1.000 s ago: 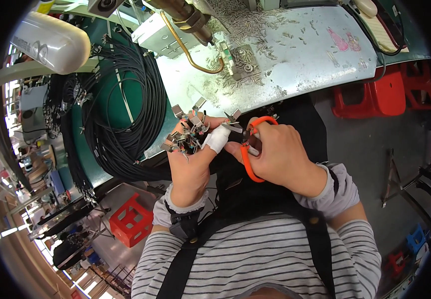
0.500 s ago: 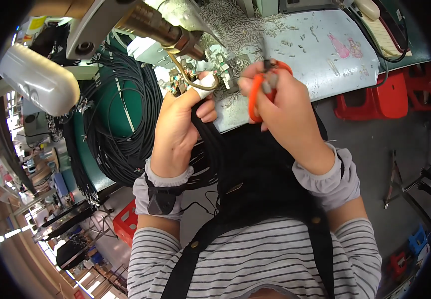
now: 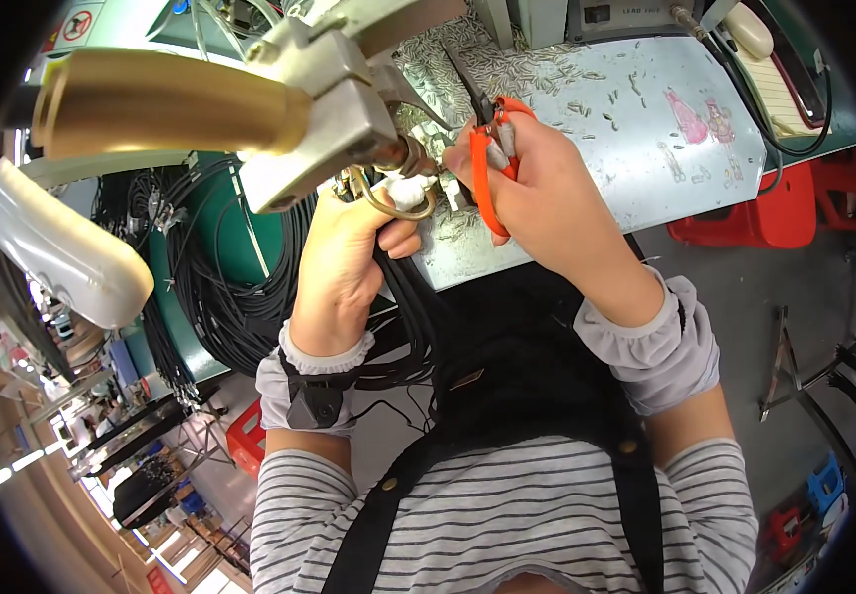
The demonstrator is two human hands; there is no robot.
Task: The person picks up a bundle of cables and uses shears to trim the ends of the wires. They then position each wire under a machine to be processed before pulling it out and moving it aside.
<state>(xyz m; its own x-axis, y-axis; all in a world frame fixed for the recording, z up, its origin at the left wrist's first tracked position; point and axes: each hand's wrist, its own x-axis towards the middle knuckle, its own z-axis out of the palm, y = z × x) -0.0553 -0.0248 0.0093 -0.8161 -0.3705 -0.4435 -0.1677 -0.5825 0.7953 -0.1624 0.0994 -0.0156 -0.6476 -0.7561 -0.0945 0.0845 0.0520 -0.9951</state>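
Note:
My left hand [image 3: 341, 252] is closed at the near edge of the work plate, with black cables [image 3: 411, 289] running down from it. A white wrap [image 3: 408, 190] covers a fingertip there, beside a curved metal tube [image 3: 376, 205]. The cable ends are hidden under a clamped tool head [image 3: 334, 129]. In my right hand [image 3: 558, 203] are long-nosed pliers with orange handles [image 3: 481, 183], their dark jaws pointing away over the plate. The right fingertips are close to the left ones, by the tool's tip; what they touch there cannot be made out.
Many small metal pieces [image 3: 547, 84] are strewn over the pale metal plate [image 3: 646, 168]. Coiled black cables [image 3: 200, 287] lie on the green bench to the left. A white rounded lamp-like part [image 3: 61, 243] juts in at left. Red stools [image 3: 759, 213] stand at right.
The clamped tool and its brass-coloured body now come further into view over my left hand. My right hand has moved slightly left and up, and the pliers' jaws show clearly.

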